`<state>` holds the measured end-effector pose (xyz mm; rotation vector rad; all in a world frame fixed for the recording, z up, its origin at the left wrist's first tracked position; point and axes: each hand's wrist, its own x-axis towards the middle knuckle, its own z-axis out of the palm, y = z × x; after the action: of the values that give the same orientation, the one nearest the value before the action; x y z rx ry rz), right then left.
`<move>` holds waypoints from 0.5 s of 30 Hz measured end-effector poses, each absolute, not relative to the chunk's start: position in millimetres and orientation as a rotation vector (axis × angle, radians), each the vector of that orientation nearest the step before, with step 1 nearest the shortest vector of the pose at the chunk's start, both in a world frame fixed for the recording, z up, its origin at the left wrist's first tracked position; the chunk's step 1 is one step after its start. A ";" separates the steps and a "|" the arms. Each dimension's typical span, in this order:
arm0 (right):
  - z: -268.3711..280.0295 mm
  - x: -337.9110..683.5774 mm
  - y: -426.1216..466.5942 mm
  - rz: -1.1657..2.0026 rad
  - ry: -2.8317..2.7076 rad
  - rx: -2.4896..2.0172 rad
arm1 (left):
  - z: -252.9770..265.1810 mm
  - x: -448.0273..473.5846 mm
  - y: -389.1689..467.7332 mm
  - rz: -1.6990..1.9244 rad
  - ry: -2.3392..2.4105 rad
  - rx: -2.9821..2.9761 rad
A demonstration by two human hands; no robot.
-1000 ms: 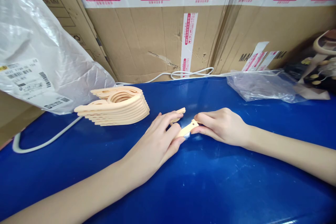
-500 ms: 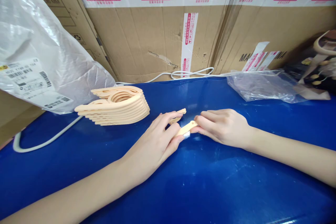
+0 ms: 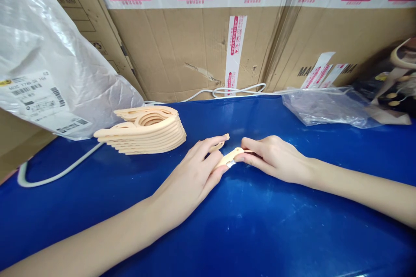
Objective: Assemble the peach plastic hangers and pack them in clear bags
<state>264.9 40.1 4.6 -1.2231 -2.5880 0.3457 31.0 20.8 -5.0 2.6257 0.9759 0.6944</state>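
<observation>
A small peach-coloured plastic hanger (image 3: pixel 232 154), seemingly a folding one, is gripped by my left hand (image 3: pixel 191 169), its fingers and thumb wrapped round it. A curved part of the hanger shows past the index fingertip. Just under its near edge is a small silvery-white patch, too small to make out. Facing it, my right hand (image 3: pixel 276 158) is closed, thumb and fingers pinching at the hanger's right end, where a thin peach strip runs between them. To the left of my hands lies a stack of matching hangers (image 3: pixel 149 134).
A blue table (image 3: pixel 253 233) spreads beneath. Cardboard boxes (image 3: pixel 169 52) with printed tape stand behind it. A white plastic parcel (image 3: pixel 65 73) leans at left. One white cable (image 3: pixel 52 179) curves out near it. A clear plastic bag (image 3: pixel 325 108) lies at back right, by a dark patterned item (image 3: pixel 396 82).
My right thumb and fingers have spread a little and shifted on the hanger's end, so a thin strip now shows between them. The left hand has barely moved.
</observation>
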 end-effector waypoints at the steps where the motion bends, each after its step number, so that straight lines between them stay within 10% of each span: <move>1: 5.5 264.4 40.0 0.391 -2.563 -1.231 | -5.2 30.7 20.7 0.706 0.977 2.624; 8: 7.1 263.3 40.5 0.446 -2.539 -1.248 | -6.6 30.2 21.0 0.691 1.000 2.647; 15: 2.0 265.5 40.2 -0.142 -2.655 -1.083 | -9.0 30.6 21.1 0.709 0.974 2.671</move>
<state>265.5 40.2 2.0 -1.0825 -2.6553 -0.1420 30.6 21.1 -9.0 2.6707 0.9745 0.7093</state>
